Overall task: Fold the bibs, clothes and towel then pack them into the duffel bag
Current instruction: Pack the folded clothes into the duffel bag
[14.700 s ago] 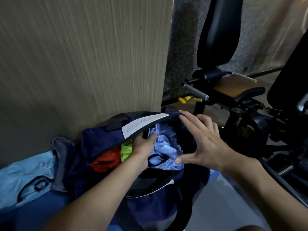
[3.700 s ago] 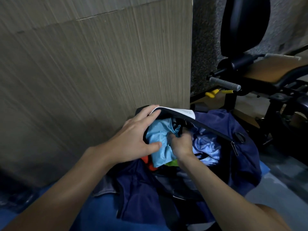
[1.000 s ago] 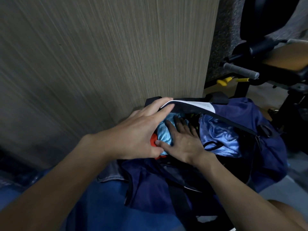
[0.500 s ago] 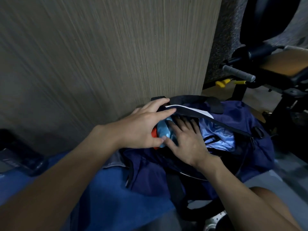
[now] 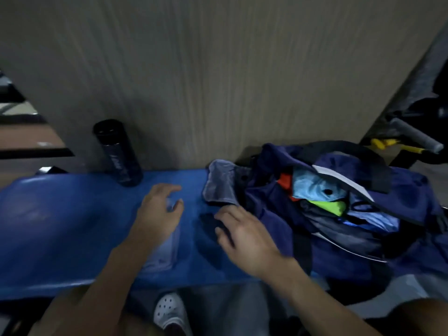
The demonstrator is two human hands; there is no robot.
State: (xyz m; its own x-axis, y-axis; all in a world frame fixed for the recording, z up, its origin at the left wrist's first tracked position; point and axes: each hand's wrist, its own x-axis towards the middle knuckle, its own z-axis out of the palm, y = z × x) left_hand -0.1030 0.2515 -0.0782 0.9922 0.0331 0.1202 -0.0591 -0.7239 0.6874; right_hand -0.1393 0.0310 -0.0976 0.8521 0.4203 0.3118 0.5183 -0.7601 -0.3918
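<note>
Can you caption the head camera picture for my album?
Left hand and right hand open above a blue bench, beside the duffel bag stuffed with colourful clothes.

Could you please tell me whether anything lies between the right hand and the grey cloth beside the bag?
Nothing visible does. The right hand is just short of the grey cloth, with only bare blue bench between; the black bottle stands off to the left.

Smeared print, cropped bag

Lettering on the black bottle point(image 5: 118, 154) at the bench's back edge is blurred unreadable. The duffel bag point(image 5: 409, 197) runs off the right edge, and its flap hides most of the clothes point(image 5: 312, 187).
</note>
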